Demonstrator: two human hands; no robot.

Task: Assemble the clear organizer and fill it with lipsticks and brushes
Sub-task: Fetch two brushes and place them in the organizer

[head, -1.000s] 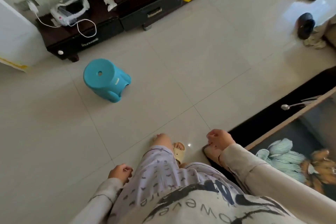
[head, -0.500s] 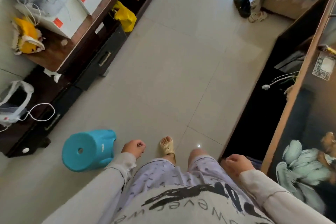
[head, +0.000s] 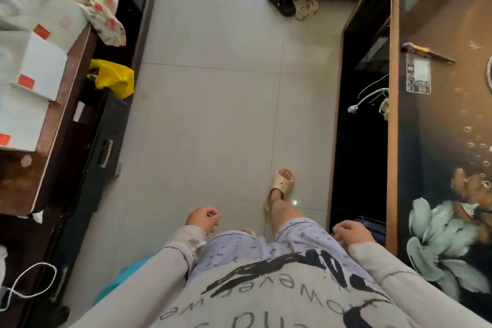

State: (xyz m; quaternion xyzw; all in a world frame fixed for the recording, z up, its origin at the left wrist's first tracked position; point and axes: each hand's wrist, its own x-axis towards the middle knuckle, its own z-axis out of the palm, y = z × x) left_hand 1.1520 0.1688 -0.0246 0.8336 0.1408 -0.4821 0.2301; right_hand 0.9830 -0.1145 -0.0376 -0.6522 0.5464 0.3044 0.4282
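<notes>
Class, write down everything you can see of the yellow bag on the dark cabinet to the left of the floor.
The yellow bag is bright yellow and looks like thin, glossy plastic. It is crumpled into folds and slumped rather than standing up. It rests on a lower ledge of the dark cabinet, just below the wooden top that carries the white boxes. Its right side bulges out past the ledge towards the tiled floor. What it holds is hidden.
</notes>
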